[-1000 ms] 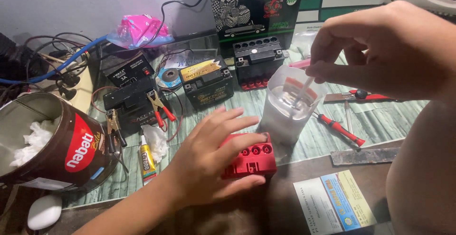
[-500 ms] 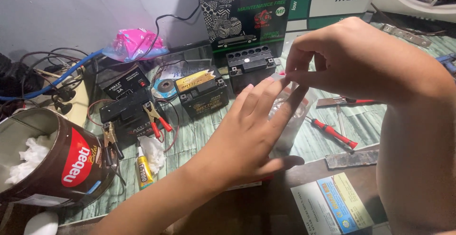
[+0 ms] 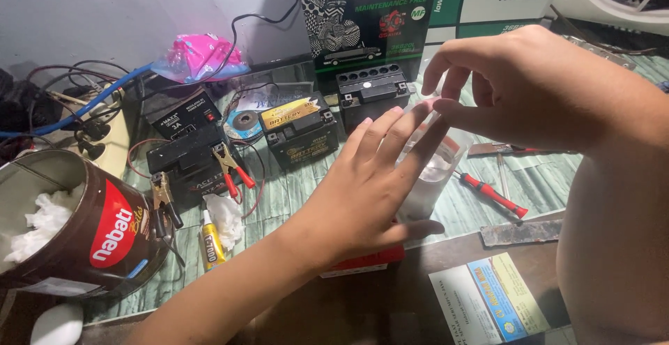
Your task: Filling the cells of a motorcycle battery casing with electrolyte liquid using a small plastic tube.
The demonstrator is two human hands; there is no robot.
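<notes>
Since the picture before, the left hand [image 3: 369, 185] has dropped a little, so more of the clear plastic container [image 3: 432, 171] shows past its fingers. The container stands upright, its long side running up and down, on top of the red box [image 3: 366, 258] near the table's front edge. The left hand is flat with fingers straight and close together, lying against the container's side. The right hand [image 3: 529, 83] hangs over its top, thumb and finger pinched together — on what, I cannot tell. The container looks smooth and see-through; the box is hard and shiny. Right of it lies a red screwdriver [image 3: 491, 193] — the green mat [image 3: 543, 178] has open room there. Behind stand two black batteries [image 3: 300, 132].
</notes>
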